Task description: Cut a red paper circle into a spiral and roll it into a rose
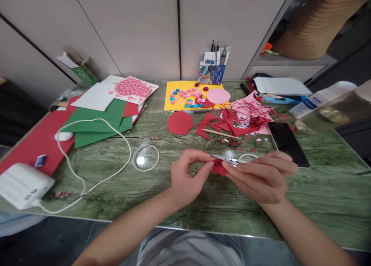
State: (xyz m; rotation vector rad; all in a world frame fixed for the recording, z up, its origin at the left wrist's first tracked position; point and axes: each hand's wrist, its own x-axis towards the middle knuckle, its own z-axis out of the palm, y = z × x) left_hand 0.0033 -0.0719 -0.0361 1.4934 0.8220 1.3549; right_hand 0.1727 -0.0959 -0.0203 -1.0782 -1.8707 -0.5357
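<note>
Between my hands is a small red paper piece [219,167], folded or curled, held over the green table [162,196]. My left hand [189,175] pinches its left side between thumb and fingers. White-handled scissors [227,158] are in my right hand [263,175], with their metal blades pointing left across the top of the paper. My right fingertips also touch the paper's right edge. Beyond my hands lie a red paper circle [180,123], a wooden stick [220,133] and red paper scraps [220,121].
A black phone [288,144] lies to the right, near a clear container [324,117]. Small coloured paper balls and a pink circle [218,96] rest on yellow paper [171,86]. At left are green paper [92,117], a white charger [24,185], its looped cable [107,181] and a ring [146,157].
</note>
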